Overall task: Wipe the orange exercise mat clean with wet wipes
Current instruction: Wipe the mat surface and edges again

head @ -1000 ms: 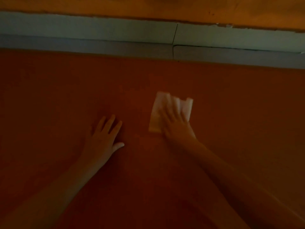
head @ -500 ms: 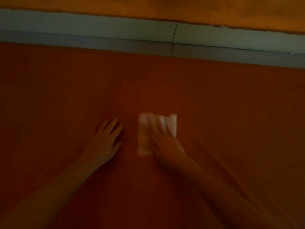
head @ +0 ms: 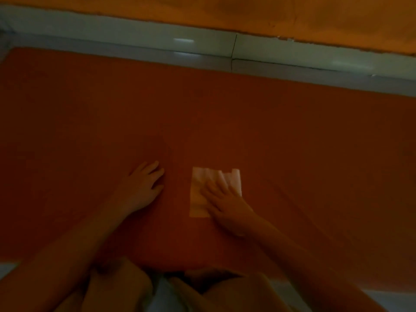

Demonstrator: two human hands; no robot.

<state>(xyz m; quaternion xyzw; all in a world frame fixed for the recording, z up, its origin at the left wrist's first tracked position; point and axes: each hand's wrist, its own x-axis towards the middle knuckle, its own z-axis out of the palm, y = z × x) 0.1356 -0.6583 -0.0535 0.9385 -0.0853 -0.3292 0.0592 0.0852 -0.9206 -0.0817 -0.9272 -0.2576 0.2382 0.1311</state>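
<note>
The orange exercise mat (head: 225, 113) fills most of the dim head view, lying flat on the floor. A white wet wipe (head: 200, 194) lies spread on the mat near its middle. My right hand (head: 227, 203) presses flat on the wipe with straight fingers, covering its right lower part. My left hand (head: 144, 188) rests palm down on the bare mat to the left of the wipe, fingers spread and holding nothing.
A pale tiled floor strip and skirting (head: 135, 41) run along the mat's far edge below an orange wall (head: 247, 12). My knees (head: 225, 289) sit at the mat's near edge, with pale floor (head: 6, 269) at the bottom corners.
My right hand has slid the wipe toward me and to the left across the mat. The left hand has stayed planted; the view now takes in my knees.
</note>
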